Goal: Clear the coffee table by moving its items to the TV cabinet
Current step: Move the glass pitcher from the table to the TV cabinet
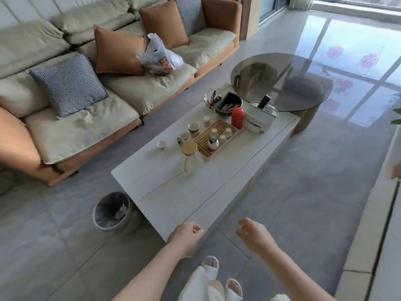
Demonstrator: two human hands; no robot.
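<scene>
Head view: the clearing looks not yet begun. The left hand (186,235) and right hand (252,232) hover at the table's (173,203) near end, each grip loosely curled and empty. The bamboo tea tray (213,137) sits toward the far end, its long axis aligned with the table's. Next: step forward and reach.

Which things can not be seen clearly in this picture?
- TV cabinet: not identifiable in the head view.
- Bowl contents: too small and blurred to name.
- Glass jug with wooden lid: transparent, liquid level unclear.
- Bin contents: blurred.
- White caddy: dark item inside unidentifiable.
</scene>
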